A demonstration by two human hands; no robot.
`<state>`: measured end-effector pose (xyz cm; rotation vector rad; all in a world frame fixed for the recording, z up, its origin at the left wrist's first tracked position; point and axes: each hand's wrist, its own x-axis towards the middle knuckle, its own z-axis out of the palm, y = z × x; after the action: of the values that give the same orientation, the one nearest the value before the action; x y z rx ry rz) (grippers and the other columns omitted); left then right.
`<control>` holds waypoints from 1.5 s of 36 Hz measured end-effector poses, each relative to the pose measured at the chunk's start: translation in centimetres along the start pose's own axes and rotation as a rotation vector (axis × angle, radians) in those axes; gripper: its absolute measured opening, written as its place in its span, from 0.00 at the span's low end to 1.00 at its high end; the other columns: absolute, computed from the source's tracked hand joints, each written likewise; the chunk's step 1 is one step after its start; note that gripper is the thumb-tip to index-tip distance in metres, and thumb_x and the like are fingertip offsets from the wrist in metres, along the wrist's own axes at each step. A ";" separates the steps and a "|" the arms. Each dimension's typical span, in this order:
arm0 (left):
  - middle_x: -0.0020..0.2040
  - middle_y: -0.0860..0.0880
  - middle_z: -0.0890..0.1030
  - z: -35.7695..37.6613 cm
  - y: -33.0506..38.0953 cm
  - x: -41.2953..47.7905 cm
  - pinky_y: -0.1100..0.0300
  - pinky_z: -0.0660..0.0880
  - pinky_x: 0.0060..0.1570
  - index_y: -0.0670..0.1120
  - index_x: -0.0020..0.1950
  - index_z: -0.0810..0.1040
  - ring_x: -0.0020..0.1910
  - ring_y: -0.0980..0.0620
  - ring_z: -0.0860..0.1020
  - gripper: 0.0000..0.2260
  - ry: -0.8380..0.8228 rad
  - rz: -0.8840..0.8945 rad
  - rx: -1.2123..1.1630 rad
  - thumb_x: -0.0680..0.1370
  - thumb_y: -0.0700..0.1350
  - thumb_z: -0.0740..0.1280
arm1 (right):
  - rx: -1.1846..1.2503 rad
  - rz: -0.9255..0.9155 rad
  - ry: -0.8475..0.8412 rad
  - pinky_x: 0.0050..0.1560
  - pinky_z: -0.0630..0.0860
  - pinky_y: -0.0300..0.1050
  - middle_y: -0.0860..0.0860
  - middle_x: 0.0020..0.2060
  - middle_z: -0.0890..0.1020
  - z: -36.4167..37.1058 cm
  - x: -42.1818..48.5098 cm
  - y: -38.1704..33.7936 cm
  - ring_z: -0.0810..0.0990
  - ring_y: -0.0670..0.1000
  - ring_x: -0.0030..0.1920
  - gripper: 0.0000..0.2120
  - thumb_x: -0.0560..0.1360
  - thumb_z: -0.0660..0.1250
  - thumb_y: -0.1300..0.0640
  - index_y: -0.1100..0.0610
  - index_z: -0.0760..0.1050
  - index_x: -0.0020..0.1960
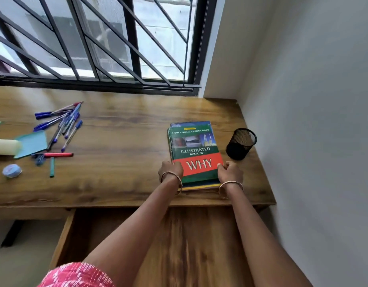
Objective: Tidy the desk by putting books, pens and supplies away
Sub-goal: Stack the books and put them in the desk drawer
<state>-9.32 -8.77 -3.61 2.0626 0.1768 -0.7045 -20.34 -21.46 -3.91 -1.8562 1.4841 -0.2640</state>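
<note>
a wooden desk (121,129) is sitting in the corner of a room, running under a barred window (92,40) and meeting a plain white wall (313,100) on the right. below the desk edge a wooden drawer (189,235) is standing pulled out.

a stack of books (194,156) is lying flat near the desk's right end, its long axis running away from the person toward the window. the top cover, reading "illustrated book of why", is facing up with its title upright to the viewer. just right of the stack a black mesh pen holder (241,143) is standing upright, apart from the books.

the left hand (170,169) is curling closed against the stack's near left edge, and the right hand (230,172) is doing the same at the near right edge, so the books are lying between the two hands and reaching away from them. both wrists are wearing bangles.

well apart on the left, loose pens (63,123) are lying scattered, with a red marker (57,155), green paper sheets (32,143), a pale yellow pouch (6,147) and a small blue round object (11,170) near them.
</note>
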 end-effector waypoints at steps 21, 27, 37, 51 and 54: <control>0.58 0.40 0.81 5.8 -4.3 12.2 0.42 0.73 0.62 0.44 0.59 0.79 0.56 0.37 0.79 0.41 -0.096 -0.090 -0.061 0.66 0.72 0.46 | 0.305 0.180 -0.357 0.55 0.80 0.56 0.55 0.43 0.85 0.5 6.0 0.1 0.84 0.57 0.45 0.26 0.56 0.72 0.40 0.61 0.80 0.41; 0.57 0.44 0.82 2.9 -3.5 6.8 0.43 0.72 0.62 0.49 0.58 0.79 0.56 0.40 0.79 0.35 -0.082 0.013 -0.080 0.71 0.69 0.45 | 0.347 0.195 -0.405 0.56 0.79 0.57 0.55 0.52 0.81 0.3 3.8 1.1 0.81 0.56 0.51 0.31 0.55 0.73 0.38 0.56 0.75 0.50; 0.45 0.46 0.84 -2.5 -5.3 -3.9 0.53 0.77 0.50 0.46 0.46 0.80 0.45 0.46 0.82 0.22 -0.103 0.122 -0.187 0.81 0.58 0.53 | 0.683 0.201 -0.577 0.41 0.80 0.43 0.55 0.49 0.86 -2.4 -4.8 4.7 0.85 0.54 0.49 0.23 0.68 0.75 0.58 0.60 0.75 0.61; 0.48 0.47 0.85 -7.0 -15.9 -14.4 0.39 0.79 0.50 0.53 0.53 0.74 0.46 0.43 0.84 0.19 -0.407 0.292 -0.209 0.76 0.66 0.59 | 0.550 0.255 -0.463 0.47 0.82 0.52 0.56 0.46 0.86 -5.8 -16.2 11.0 0.86 0.56 0.45 0.24 0.72 0.70 0.42 0.58 0.72 0.59; 0.47 0.48 0.85 -7.5 -18.2 -16.0 0.39 0.79 0.49 0.54 0.53 0.74 0.45 0.44 0.84 0.20 -0.447 0.271 -0.183 0.74 0.68 0.58 | 0.523 0.276 -0.442 0.41 0.82 0.49 0.55 0.46 0.86 -6.2 -19.1 13.1 0.86 0.55 0.43 0.24 0.72 0.70 0.41 0.55 0.70 0.60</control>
<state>-26.39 9.89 -5.07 1.6665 -0.2782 -0.9198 -39.80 -7.47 -2.80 -1.1835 1.1984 -0.0863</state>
